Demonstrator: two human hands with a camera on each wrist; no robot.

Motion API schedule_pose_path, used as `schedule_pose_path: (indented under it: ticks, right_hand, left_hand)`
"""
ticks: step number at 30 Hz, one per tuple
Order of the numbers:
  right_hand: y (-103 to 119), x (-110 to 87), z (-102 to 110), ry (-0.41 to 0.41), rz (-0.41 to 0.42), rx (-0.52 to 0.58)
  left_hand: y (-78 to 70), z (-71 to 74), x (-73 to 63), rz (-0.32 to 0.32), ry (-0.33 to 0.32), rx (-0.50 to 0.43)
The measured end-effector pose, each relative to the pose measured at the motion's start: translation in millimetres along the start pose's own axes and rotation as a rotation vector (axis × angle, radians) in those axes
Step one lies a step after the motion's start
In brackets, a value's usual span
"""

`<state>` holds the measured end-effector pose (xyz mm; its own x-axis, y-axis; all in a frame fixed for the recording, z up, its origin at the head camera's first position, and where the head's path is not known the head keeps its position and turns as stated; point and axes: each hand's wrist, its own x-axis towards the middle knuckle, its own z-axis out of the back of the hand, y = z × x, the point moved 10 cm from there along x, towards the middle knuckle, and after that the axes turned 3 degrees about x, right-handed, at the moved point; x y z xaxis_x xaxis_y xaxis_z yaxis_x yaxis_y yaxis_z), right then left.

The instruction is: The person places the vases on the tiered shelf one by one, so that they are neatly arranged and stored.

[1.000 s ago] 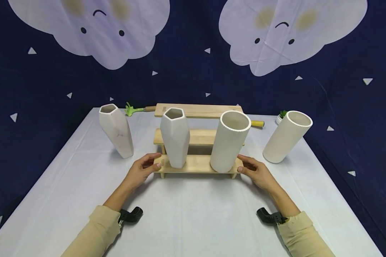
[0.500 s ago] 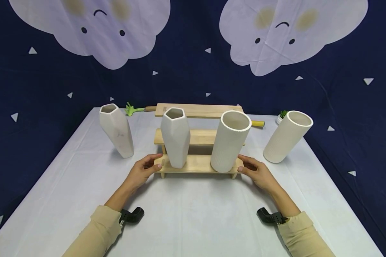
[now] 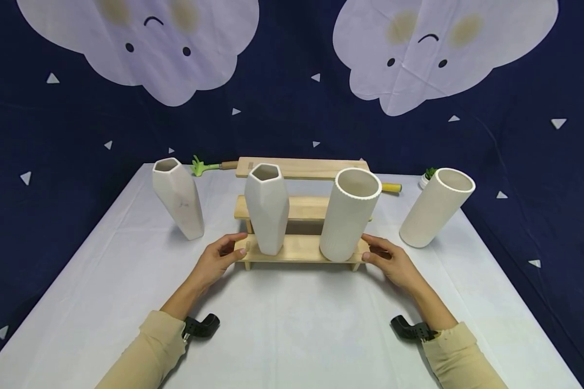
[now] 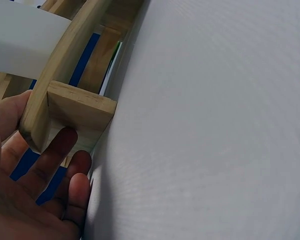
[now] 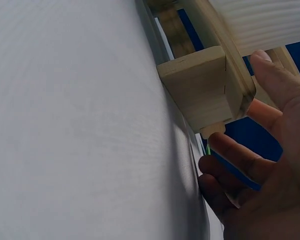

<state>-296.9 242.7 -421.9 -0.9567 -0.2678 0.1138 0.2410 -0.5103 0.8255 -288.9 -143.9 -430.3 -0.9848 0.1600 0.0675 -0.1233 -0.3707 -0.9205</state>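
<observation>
A tiered wooden plant stand [image 3: 299, 249] stands mid-table. My left hand [image 3: 215, 262] holds the left end of its lowest shelf, thumb at the top edge, while the other fingers curl loosely by the leg [image 4: 80, 107] in the left wrist view. At the opposite end my right hand [image 3: 393, 263] holds the same shelf between thumb and fingers. On that shelf a faceted white vase [image 3: 267, 213] stands left and a ribbed white cylindrical vase [image 3: 347, 221] right. Both upright vases hide parts of the upper shelves.
Another faceted vase [image 3: 179, 200], with marbling, stands left of the stand, and a second ribbed cylinder vase [image 3: 435, 209] stands right. Behind lie a green hand rake [image 3: 201, 166] and something with a yellow handle [image 3: 391, 187]. A small potted plant [image 3: 425, 177] is partly hidden at back right.
</observation>
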Motion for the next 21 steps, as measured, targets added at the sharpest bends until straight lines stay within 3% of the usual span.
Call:
schedule_pose_path:
  ticks: [4,10,21]
  right_hand:
    - [5,-2.9,6,-0.048,0.011,0.026]
    - [5,-9.4,25,-0.188,0.026,0.014]
    - [-10,-35.2,71,-0.487,-0.087,0.023]
  left_hand:
    - [1.1,-0.2,-0.3,0.014,-0.004,-0.009]
    - [3.8,-2.3,-0.5,0.040,0.017,-0.028]
    - [5.1,-3.1,0.3,0.051,0.012,-0.045]
